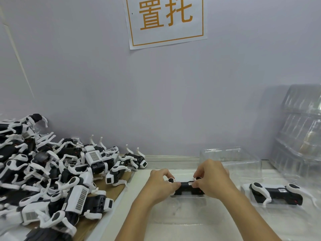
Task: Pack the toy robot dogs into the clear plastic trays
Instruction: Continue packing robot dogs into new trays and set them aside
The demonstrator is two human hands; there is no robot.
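Observation:
A black-and-white toy robot dog [186, 187] lies on its side in the middle of the bench, over a clear plastic tray [182, 214]. My left hand [161, 183] pinches its left end near a round white joint. My right hand [212, 180] grips its right end, fingers curled over the body. A second toy dog [276, 193] lies in a clear tray [246, 188] to the right. A big heap of toy dogs [52, 174] covers the left of the bench.
An upturned clear tray [231, 159] sits behind my hands. A tall stack of clear trays [300, 133] leans at the far right. The heap rests on brown cardboard [111, 193]. A grey wall with a paper sign [165, 20] closes the back.

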